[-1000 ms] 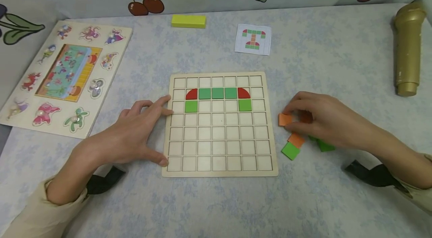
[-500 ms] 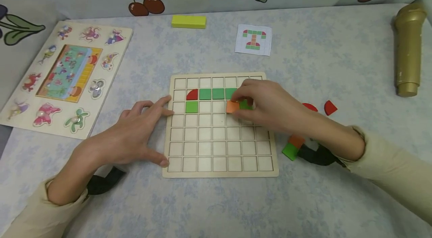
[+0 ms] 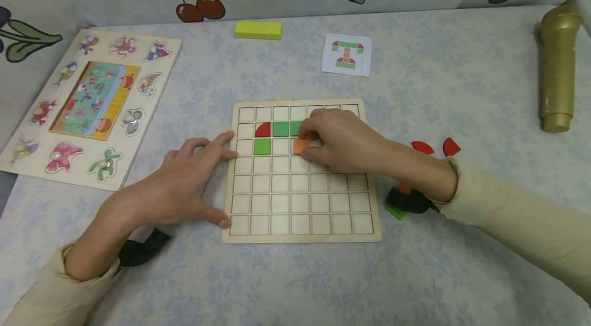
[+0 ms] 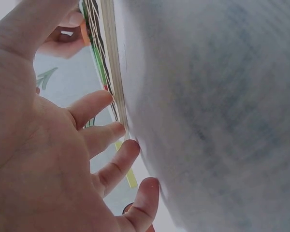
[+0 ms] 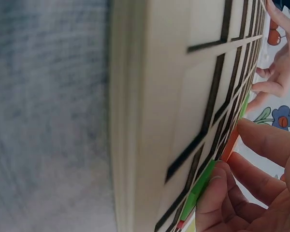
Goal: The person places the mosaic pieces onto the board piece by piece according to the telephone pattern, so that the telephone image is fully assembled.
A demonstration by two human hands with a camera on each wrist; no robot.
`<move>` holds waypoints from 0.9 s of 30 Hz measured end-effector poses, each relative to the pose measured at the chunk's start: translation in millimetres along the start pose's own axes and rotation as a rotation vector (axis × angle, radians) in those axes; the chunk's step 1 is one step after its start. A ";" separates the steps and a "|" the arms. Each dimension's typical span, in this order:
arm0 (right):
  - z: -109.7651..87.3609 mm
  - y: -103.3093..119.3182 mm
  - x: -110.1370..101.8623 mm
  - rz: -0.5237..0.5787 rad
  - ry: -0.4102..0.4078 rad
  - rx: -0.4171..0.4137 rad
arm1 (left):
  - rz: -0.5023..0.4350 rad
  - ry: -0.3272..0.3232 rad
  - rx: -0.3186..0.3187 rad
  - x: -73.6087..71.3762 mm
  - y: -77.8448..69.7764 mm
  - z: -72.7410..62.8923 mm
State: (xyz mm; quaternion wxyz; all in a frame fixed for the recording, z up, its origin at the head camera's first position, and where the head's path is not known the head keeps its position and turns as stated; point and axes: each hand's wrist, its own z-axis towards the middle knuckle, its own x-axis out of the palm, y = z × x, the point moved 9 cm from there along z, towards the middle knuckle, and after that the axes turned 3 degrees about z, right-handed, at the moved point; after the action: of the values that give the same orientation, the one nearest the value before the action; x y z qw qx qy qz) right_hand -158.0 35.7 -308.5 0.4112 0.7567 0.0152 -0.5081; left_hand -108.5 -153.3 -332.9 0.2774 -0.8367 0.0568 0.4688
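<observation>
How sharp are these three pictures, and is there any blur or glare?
Head view: evenly lit, sharp across the grid board and both hands, no glare. Left wrist view: the left hand fills the frame close up, and the tablecloth is a soft blur. Right wrist view: steeply tilted; the board's near edge is out of focus, and the tablecloth there is smeared.

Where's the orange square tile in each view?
Head: orange square tile at centre, over the grid board's third row, pinched by the right hand.
Left wrist: orange sliver at top, by the far fingers.
Right wrist: orange edge at lower right, between fingertips and board.
Shared landmark: the grid board.
</observation>
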 end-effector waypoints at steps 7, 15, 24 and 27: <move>4.6 0.1 3.2 -0.011 0.009 0.007 | -0.007 -0.001 -0.003 -0.5 0.2 1.3; 5.1 0.5 3.9 -0.025 0.025 0.026 | -0.008 -0.002 0.002 -0.4 0.1 0.8; 3.5 0.2 3.6 -0.009 0.032 0.028 | -0.009 -0.005 0.005 -0.1 0.4 0.7; 2.9 0.5 3.5 -0.003 0.036 0.020 | -0.010 -0.003 0.006 -0.2 0.6 0.7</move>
State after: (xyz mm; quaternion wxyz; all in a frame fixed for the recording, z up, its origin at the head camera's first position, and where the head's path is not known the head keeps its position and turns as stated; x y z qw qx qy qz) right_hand -158.3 32.1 -311.4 0.4024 0.7697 0.0187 -0.4954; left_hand -109.4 -153.4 -333.3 0.2821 -0.8354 0.0537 0.4687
